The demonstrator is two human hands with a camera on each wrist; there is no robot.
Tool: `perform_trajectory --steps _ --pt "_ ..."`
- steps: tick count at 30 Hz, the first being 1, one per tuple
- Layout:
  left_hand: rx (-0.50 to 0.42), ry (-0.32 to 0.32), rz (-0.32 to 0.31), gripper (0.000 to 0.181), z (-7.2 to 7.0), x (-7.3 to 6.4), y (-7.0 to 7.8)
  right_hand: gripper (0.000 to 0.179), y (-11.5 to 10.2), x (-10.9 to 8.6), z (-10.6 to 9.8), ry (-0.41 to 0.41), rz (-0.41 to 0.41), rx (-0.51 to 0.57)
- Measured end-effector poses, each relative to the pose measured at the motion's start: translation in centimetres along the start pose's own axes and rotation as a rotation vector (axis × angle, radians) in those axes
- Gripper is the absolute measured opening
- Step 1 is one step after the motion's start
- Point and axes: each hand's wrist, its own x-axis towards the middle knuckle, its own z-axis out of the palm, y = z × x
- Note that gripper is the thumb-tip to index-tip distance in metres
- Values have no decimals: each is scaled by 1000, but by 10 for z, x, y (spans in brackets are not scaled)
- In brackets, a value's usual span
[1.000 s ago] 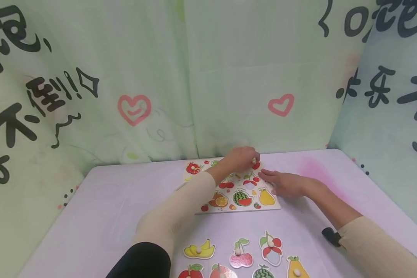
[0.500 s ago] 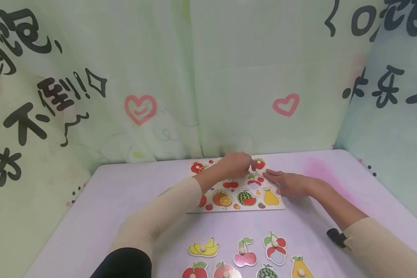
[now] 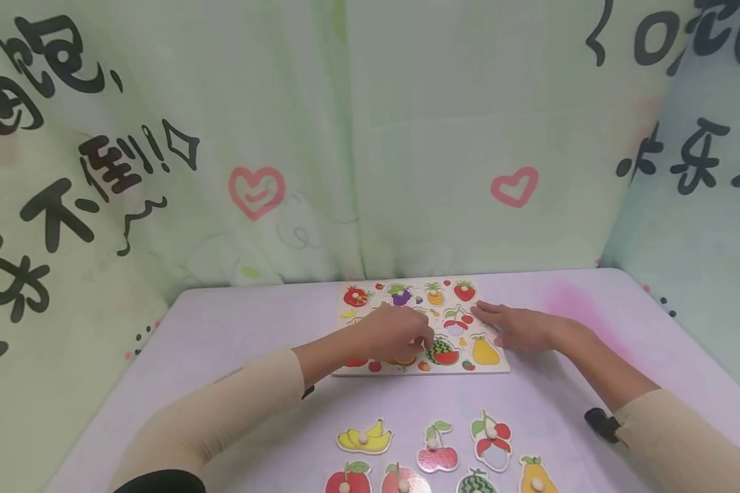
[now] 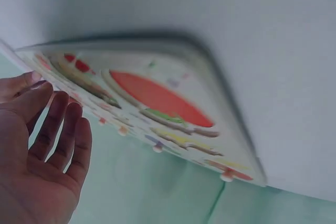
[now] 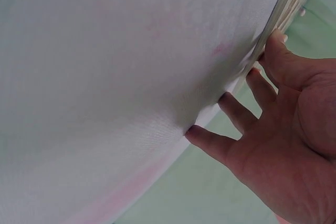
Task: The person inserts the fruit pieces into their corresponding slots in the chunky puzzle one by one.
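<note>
My left hand [image 3: 390,334] hovers over the middle of a fruit puzzle board [image 3: 498,367], fingers loosely bent and nothing visible between them. In the left wrist view the same hand [image 4: 44,145] shows spread, bent fingers close to the board's printed face. My right hand [image 3: 524,329] lies at the board's right edge; in the right wrist view, its thumb touches the edge and its straight fingertips rest on the table. A strawberry piece [image 3: 465,292] sits at the board's top right corner, and a pineapple piece [image 3: 434,295] and grapes piece [image 3: 400,296] sit in the top row.
Several loose knobbed pieces lie on the table [image 3: 253,424] in front of the board: bananas [image 3: 365,438], cherries [image 3: 438,453], a red-and-green fruit [image 3: 492,441], a pear [image 3: 536,477], a watermelon [image 3: 476,483] and an apple [image 3: 348,479]. A patterned curtain [image 3: 419,192] hangs behind.
My left hand has left the strawberry piece at the board's top right and moved left and towards me over the board. The right hand has stayed at the board's edge.
</note>
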Motion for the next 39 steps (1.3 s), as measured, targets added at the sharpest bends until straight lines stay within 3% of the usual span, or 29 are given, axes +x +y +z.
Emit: perform_trajectory --steps 5,11,18,24,30,39 --pt "-17 20 -29 13 3 -31 0 75 1 -1 -1 9 -3 -4" --pt "-11 23 -17 13 9 -64 -2 74 2 -2 1 3 -17 1" --pt "-83 -10 -34 12 8 -97 -1 74 1 -4 1 17 -26 -6" --pt "-190 -76 -48 12 1 -123 2 74 1 -2 2 13 -21 0" --pt "-281 -111 -32 12 0 -137 11 75 1 -2 2 14 -23 -5" --pt "-284 -158 -39 9 8 -140 19 74 0 -3 2 23 -25 -19"
